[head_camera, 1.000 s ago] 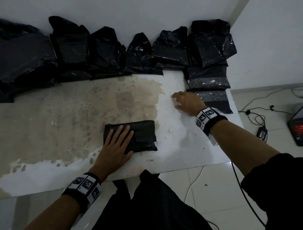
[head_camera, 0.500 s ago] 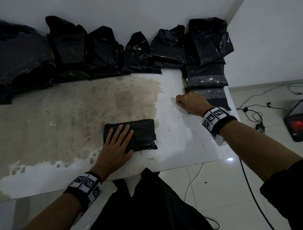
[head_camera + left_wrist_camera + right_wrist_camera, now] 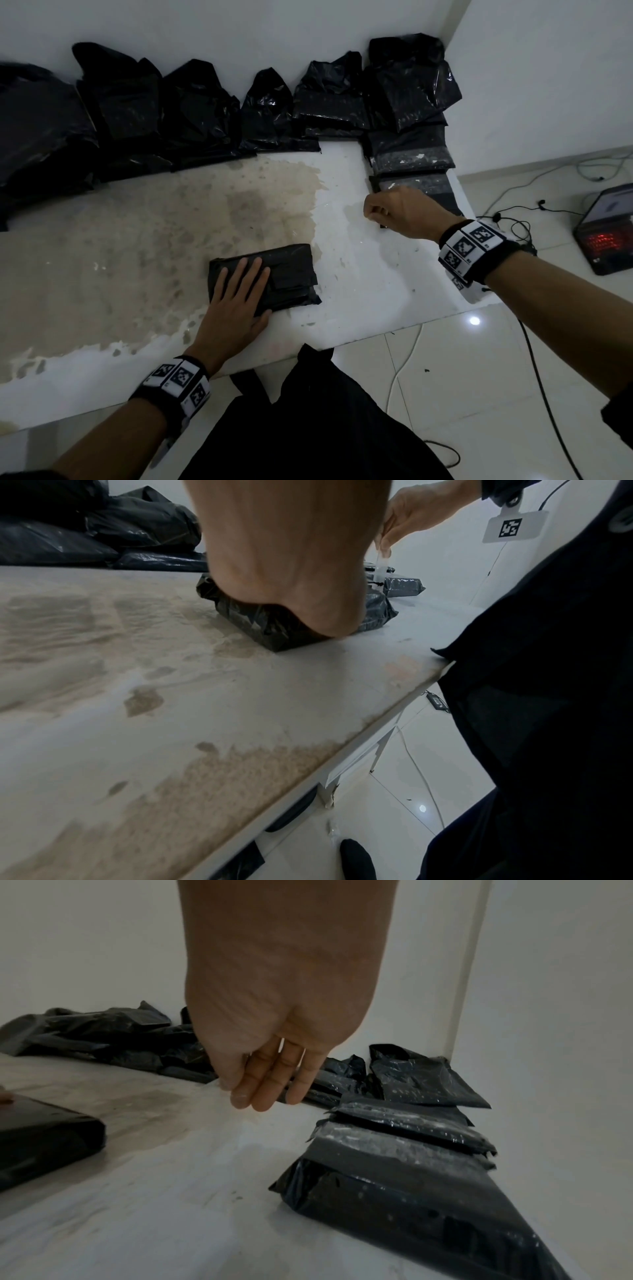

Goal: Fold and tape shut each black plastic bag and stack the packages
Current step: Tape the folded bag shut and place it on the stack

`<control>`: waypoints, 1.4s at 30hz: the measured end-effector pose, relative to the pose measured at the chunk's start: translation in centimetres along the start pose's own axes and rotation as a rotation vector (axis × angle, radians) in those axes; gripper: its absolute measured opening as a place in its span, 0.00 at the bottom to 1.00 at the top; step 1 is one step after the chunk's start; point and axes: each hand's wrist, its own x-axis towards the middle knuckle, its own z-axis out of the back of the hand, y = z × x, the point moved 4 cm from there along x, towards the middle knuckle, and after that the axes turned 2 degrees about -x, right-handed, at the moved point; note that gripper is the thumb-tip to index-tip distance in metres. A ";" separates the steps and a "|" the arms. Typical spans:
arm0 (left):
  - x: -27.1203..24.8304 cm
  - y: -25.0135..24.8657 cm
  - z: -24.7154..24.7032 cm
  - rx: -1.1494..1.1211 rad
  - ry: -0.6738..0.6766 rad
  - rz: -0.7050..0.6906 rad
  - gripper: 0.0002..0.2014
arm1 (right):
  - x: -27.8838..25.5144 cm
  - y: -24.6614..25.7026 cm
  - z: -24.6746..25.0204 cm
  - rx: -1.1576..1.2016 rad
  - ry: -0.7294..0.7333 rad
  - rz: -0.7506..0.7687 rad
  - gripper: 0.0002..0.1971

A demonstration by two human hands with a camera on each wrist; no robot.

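- Package (image 3: 262,279) lies folded near the table's (image 3: 102,240) front edge, left hand (image 3: 236,305) pressing flat on it, fingers straight.
- Right hand (image 3: 400,214) pinches 1 clear tape strip (image 3: 379,568) beside the stacked packages (image 3: 411,156).
- Best to keep the fold pinned, bring the strip taut, lay it across the flap seam.

We log bare forearms and two bare hands, left hand (image 3: 236,308) and right hand (image 3: 404,212). Each wrist carries a black strap: the left wristband (image 3: 178,383) and right wristband (image 3: 472,250) are faced with white square tiles printed with black-and-white fiducial codes, and a white tag (image 3: 510,526) with one more code hangs under the right wrist. We note dark clothing (image 3: 308,421) and a black short sleeve (image 3: 620,414) at the right arm.
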 end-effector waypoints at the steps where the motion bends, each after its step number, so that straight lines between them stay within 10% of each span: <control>1: 0.0 0.0 0.0 0.001 0.005 -0.001 0.36 | -0.2 0.2 0.3 -0.008 0.005 0.009 0.02; 14: 0.0 0.3 0.2 -0.002 0.037 -0.014 0.36 | -6.1 3.1 3.7 0.106 -0.048 0.014 0.02; 30: 0.8 0.5 1.4 -0.091 -0.040 -0.019 0.33 | -11.3 1.9 12.6 0.527 -0.484 -0.375 0.07; 38: 2.2 1.0 4.9 -0.263 -0.106 0.072 0.25 | -5.5 9.0 14.2 0.782 -0.497 -0.145 0.04; 42: 4.7 1.4 8.5 -0.751 -0.076 0.185 0.20 | -2.7 13.0 14.6 0.955 -0.420 -0.041 0.02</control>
